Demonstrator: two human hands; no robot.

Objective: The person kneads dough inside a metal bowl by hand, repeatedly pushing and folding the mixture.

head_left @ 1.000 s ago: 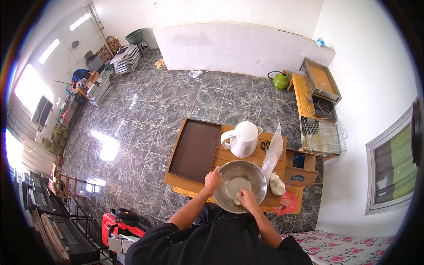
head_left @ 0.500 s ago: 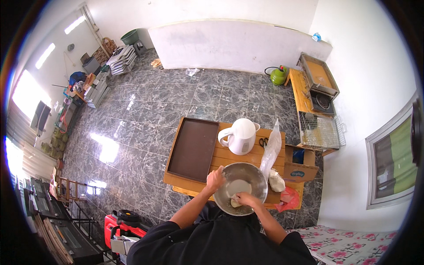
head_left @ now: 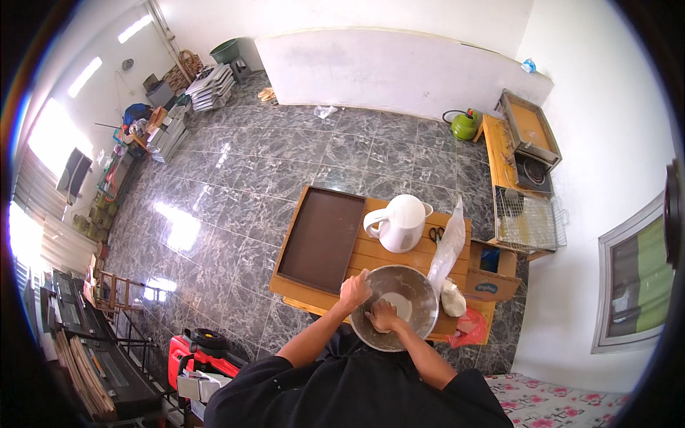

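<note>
A round metal mixing bowl (head_left: 426,314) stands at the front of the wooden table, tilted slightly towards me. My left hand (head_left: 355,289) is closed around its left rim. Inside the bowl, my right hand (head_left: 383,316) reaches down with the fingers apart, low against the left side of the bottom. Beside those fingers lies a pale patch of flour or dough (head_left: 401,305); whatever is under the palm is hidden. A white electric kettle (head_left: 404,227) is just beyond the bowl, and a dark baking tray (head_left: 321,239) lies to its left.
Right of the bowl are a long clear plastic bag (head_left: 448,246), a white bag (head_left: 453,298), a red plastic bag (head_left: 468,329) and black scissors (head_left: 436,234). A cardboard box (head_left: 492,283) stands beside the wooden table (head_left: 367,262). Farther right are a green gas cylinder (head_left: 464,127) and a wire rack (head_left: 524,217).
My right hand has shifted within the bowl, from above a dough lump near its front to the left side of the bottom. The view has swung slightly; my left hand stays on the rim.
</note>
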